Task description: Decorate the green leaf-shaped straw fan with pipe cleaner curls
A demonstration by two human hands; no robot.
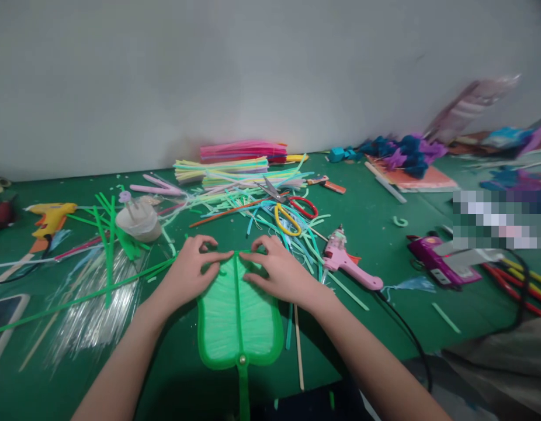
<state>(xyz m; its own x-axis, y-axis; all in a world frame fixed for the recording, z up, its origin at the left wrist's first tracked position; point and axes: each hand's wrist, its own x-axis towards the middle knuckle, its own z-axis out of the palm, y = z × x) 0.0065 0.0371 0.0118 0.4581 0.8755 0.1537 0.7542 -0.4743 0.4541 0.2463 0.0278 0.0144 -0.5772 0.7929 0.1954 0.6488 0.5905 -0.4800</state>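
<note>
1. Front and centre in the head view: green fan (218,321), fuzzy rim, midrib down the middle, handle towards the person, on or just over the green worktop (384,316). Pearl-like bead (242,359) where the handle meets the blade.
2. Left hand (187,266): forefinger tip on the fan's top edge by the midrib, thumb lower, near the upper corner.
3. Right hand (281,272): mirrors it, forefinger at the same edge, thumb over the blade. Both hands touching the fan; pinched or just pressing, cannot tell.
4. Beyond the hands: scissors (279,197), one yellow and one red handle loop, over loose cut strips; pastel bundle (222,169) and pink-red bundle (244,151) behind, near the wall.
5. Right side: pink glue gun (352,266), purple device (443,263), blue-purple flowers (406,153) farther back.
6. Left side: yellow glue gun (51,219), whitish cup (139,222), green stems (108,251), clear strips (95,316), phone (7,321) partly cut off by the frame.
</note>
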